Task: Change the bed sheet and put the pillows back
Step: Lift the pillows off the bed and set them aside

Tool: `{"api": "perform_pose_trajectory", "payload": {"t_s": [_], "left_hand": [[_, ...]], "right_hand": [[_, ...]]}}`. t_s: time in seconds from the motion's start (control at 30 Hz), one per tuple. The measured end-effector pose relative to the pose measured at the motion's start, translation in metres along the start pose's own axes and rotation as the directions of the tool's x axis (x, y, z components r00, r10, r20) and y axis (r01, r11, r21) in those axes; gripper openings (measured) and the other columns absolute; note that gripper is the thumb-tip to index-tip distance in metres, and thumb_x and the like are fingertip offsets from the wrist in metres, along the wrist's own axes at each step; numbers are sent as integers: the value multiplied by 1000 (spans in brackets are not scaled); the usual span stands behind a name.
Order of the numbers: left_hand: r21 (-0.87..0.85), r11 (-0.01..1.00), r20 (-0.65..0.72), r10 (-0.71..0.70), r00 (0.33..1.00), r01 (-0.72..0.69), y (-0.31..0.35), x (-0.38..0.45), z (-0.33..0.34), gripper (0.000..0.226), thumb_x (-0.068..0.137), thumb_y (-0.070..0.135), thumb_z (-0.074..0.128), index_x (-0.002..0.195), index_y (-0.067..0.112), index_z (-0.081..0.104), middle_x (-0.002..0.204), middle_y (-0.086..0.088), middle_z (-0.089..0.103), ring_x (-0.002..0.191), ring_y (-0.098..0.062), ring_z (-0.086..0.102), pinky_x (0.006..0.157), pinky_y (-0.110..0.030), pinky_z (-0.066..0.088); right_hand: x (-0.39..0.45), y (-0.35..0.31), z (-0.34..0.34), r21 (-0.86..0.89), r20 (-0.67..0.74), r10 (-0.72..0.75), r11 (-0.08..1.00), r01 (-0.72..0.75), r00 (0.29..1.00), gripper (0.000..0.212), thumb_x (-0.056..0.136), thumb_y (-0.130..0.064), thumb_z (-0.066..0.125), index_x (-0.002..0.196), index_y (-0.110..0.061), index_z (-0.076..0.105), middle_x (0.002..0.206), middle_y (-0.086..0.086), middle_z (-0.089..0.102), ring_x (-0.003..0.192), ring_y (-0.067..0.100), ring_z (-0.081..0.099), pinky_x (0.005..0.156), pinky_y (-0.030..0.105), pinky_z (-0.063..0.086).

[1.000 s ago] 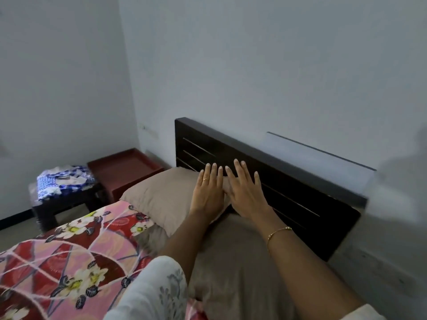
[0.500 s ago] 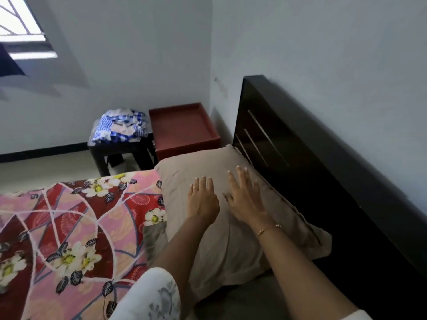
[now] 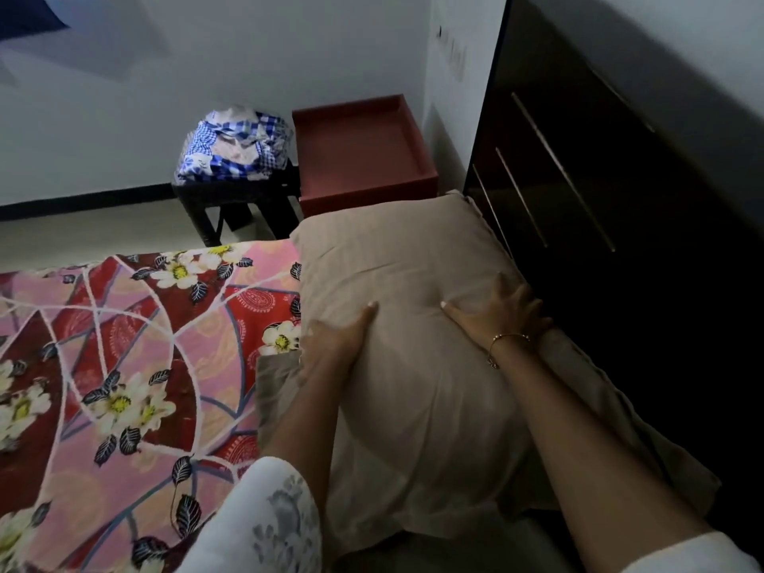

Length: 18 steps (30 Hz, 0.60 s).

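Both hands lay flat on the beige pillow [image 3: 413, 324], fingers mostly straight, pressing, nothing pinched. Left hand [image 3: 337, 337] pressed its left edge, frame centre; right hand [image 3: 502, 314] its right edge, by the dark headboard [image 3: 599, 192]. Likely squaring pillow vs headboard & patting it down. Pillow ran centre to lower right, under & between the hands, overlapping floral sheet [image 3: 124, 366] at left. Upper centre: red side table [image 3: 364, 150], stool w/ blue checked cloth [image 3: 235, 146].
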State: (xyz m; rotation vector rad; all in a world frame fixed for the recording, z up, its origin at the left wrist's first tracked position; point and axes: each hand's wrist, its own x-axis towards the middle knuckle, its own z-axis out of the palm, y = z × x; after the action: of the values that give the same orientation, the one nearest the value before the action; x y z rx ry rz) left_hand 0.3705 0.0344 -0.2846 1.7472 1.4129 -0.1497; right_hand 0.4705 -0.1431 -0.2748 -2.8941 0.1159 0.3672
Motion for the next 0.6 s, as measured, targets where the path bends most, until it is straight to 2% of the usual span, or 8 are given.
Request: {"api": "perform_pose_trajectory", "payload": {"t_s": [0.1,0.17,0.2,0.27,0.33,0.5,0.6], "left_hand": [[-93,992,47,-76,996,80,-11,1,-1,150,21,94,55,142,10,25,143,-15,40,127,-36,42,104,-50,37],[-137,987,35,-75,997,79,-14,0,-4,145,21,91,60,137,7,34,138,-13,47,122,-34,48,102,-47,41],[-150,987,22,-49,999,51,-16,-1,-6,134,28,87,64,132,6,43,132,-13,53,118,-33,51,99,-45,43],[-178,983,-22,29,999,-32,-19,-6,-11,101,47,77,70,116,4,56,119,-13,61,106,-32,57,93,-42,47],[-268,959,-73,75,995,-92,-24,-12,-17,83,57,67,73,109,4,59,110,-12,63,97,-30,58,87,-39,49],[-496,853,-120,119,986,-163,-39,-35,-49,54,73,46,74,113,12,59,103,-2,62,94,-22,56,80,-30,44],[-567,789,-165,174,971,-238,-48,-49,-90,55,72,46,74,113,13,60,104,-2,64,97,-22,59,86,-33,49]], "right_hand": [[1,5,1,23,8,56,998,-56,998,122,55,-81,60,146,-14,14,141,24,32,126,41,35,103,50,27],[4,9,-2,108,44,103,988,-108,994,125,54,-75,68,145,-6,17,141,25,36,126,41,39,104,50,30],[3,10,-5,171,57,119,977,-127,991,119,56,-70,71,142,-2,25,139,24,40,125,41,42,104,50,34],[-2,10,-13,274,43,106,955,-114,993,93,62,-60,75,128,-1,47,130,23,51,117,40,51,95,45,44],[-13,8,-23,338,-10,78,938,-71,997,71,69,-52,74,114,1,57,122,23,57,111,40,56,86,40,46],[-58,-8,-54,381,-175,26,924,43,984,53,74,-45,72,95,1,57,110,23,62,102,39,58,78,37,45],[-102,-27,-75,409,-265,4,906,108,964,49,74,-44,71,90,-1,54,106,22,63,100,40,58,76,38,45]]}}
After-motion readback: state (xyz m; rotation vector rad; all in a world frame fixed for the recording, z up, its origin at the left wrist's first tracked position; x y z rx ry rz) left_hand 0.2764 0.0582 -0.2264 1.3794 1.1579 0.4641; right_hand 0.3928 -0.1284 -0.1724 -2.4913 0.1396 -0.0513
